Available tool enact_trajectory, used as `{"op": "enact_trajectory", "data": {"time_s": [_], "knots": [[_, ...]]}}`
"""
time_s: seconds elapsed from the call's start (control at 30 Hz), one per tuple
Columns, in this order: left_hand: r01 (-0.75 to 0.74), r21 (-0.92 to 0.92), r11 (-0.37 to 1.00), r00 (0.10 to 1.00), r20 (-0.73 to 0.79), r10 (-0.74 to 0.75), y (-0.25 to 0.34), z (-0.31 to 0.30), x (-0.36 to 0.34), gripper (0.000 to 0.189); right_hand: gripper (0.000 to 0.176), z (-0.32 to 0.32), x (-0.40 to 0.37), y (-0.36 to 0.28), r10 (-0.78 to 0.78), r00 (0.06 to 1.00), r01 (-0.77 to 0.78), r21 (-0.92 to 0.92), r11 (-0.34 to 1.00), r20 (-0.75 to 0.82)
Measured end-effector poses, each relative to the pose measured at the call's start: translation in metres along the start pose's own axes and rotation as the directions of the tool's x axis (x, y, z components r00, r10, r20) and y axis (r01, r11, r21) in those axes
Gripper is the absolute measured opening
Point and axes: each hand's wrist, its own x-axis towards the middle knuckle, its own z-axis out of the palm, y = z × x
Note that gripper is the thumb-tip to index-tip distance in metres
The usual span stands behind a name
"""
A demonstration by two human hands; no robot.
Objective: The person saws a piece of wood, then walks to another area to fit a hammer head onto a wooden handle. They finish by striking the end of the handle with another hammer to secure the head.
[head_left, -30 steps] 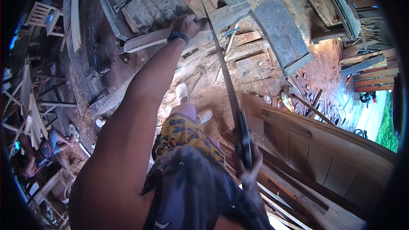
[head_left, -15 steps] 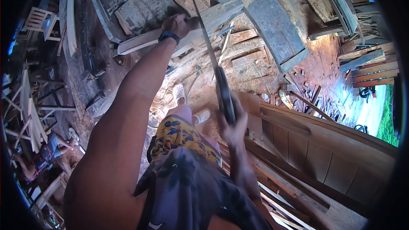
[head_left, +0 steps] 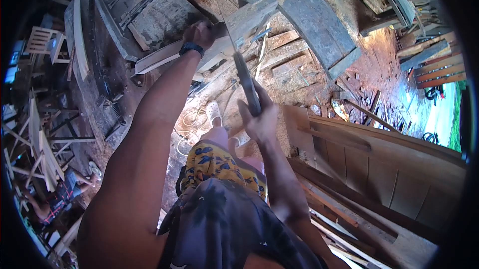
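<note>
My right hand (head_left: 261, 119) grips the dark lower part of a long, thin-bladed tool (head_left: 245, 80), which points up and away from me. My left hand (head_left: 199, 35), with a dark watch (head_left: 191, 47) at its wrist, is closed beside the tool's upper blade. A small dark thing at its fingers is too unclear to name. Below and around the left hand lies a pale wooden beam (head_left: 158, 58) on the work surface. Whether the left hand touches the blade cannot be made out.
A broad grey board (head_left: 319, 29) curves across the upper right. Wooden panelling (head_left: 379, 164) stands at the lower right. Sawdust and scraps cover the ground around my shoes (head_left: 213, 113). Another person (head_left: 62, 194) is at the lower left, near stacked timber and a white slatted chair (head_left: 45, 42).
My right hand and the long-bladed tool have moved up and slightly left. My left hand sits a little further left, still closed, and the whole view has shifted slightly.
</note>
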Motion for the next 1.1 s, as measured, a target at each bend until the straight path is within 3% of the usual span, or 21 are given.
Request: {"op": "enact_trajectory", "data": {"time_s": [0.1, 0.13, 0.17, 0.23, 0.3, 0.37, 0.43, 0.5, 0.57, 0.63, 0.73, 0.83, 0.9, 1.0, 1.03, 1.1], "knots": [[-0.028, 0.003, 1.0, 0.999, -0.037, 0.028, -0.006, 0.004, 0.007, 0.03, 0.059, -0.018, -0.036, -0.015, -0.003, 1.0, 0.003, 0.014, 1.0, -0.003], [-0.057, 0.008, 0.998, 0.997, -0.056, 0.057, -0.012, 0.009, 0.009, 0.033, 0.059, -0.026, -0.064, 0.004, -0.134, 0.989, 0.135, 0.016, 0.991, -0.058], [-0.081, 0.013, 0.997, 0.994, -0.073, 0.082, -0.014, 0.012, 0.01, 0.035, 0.062, -0.045, -0.099, -0.012, 0.122, 0.992, -0.123, 0.071, 0.99, 0.018], [-0.091, 0.038, 0.995, 0.992, -0.087, 0.094, -0.007, 0.01, 0.008, 0.037, 0.067, -0.08, -0.157, -0.017, 0.096, 0.993, -0.097, 0.018, 0.995, 0.064], [-0.034, 0.08, 0.996, 0.999, 0.008, 0.033, -0.004, 0.006, 0.008, 0.034, 0.068, -0.098, -0.19, -0.036, 0.06, 0.998, -0.059, -0.027, 0.998, 0.031], [-0.06, 0.085, 0.995, 0.998, -0.003, 0.06, -0.003, 0.004, 0.006, 0.035, 0.068, -0.099, -0.183, -0.038, -0.055, 0.998, 0.057, -0.109, 0.992, 0.023], [-0.052, 0.055, 0.997, 0.998, -0.037, 0.054, -0.004, 0.005, 0.007, 0.035, 0.066, -0.08, -0.147, -0.021, -0.025, 1.0, 0.025, 0.012, 1.0, 0.004], [-0.07, 0.038, 0.997, 0.996, -0.056, 0.072, -0.007, 0.009, 0.007, 0.03, 0.064, -0.051, -0.092, -0.008, 0.107, 0.994, -0.106, -0.024, 0.994, 0.026], [-0.083, 0.017, 0.996, 0.993, -0.083, 0.084, -0.006, 0.008, 0.006, 0.025, 0.064, -0.015, -0.025, 0.011, -0.017, 1.0, 0.017, 0.011, 1.0, -0.004], [-0.008, 0.025, 1.0, 0.999, -0.039, 0.009, -0.004, 0.005, 0.004, 0.024, 0.065, 0.01, 0.013, 0.016, -0.019, 0.998, 0.017, -0.02, 1.0, -0.056], [-0.044, 0.024, 0.999, 0.998, -0.04, 0.045, -0.008, 0.008, 0.007, 0.024, 0.067, -0.011, -0.03, 0.012, -0.057, 0.997, 0.057, 0.011, 0.998, -0.043], [-0.026, 0.053, 0.998, 0.998, -0.052, 0.029, -0.003, 0.007, 0.009, 0.029, 0.074, -0.062, -0.14, 0.002, 0.102, 0.995, -0.101, 0.128, 0.987, -0.003], [-0.07, 0.102, 0.992, 0.997, -0.028, 0.073, -0.01, 0.011, 0.011, 0.037, 0.074, -0.091, -0.194, -0.012, 0.081, 0.997, -0.081, -0.005, 0.997, 0.008], [-0.074, 0.099, 0.992, 0.996, -0.043, 0.078, -0.004, 0.007, 0.007, 0.036, 0.071, -0.094, -0.197, -0.031, 0.085, 0.996, -0.085, 0.051, 0.995, 0.001], [-0.071, 0.093, 0.993, 0.996, -0.05, 0.076, 0.002, 0.002, 0.005, 0.034, 0.071, -0.091, -0.182, -0.027, 0.173, 0.983, -0.176, 0.047, 0.983, 0.054], [-0.062, 0.105, 0.993, 0.996, -0.06, 0.068, 0.001, 0.001, 0.004, 0.028, 0.068, -0.06, -0.123, -0.002, 0.045, 0.999, -0.045, 0.021, 0.999, 0.004]]}}
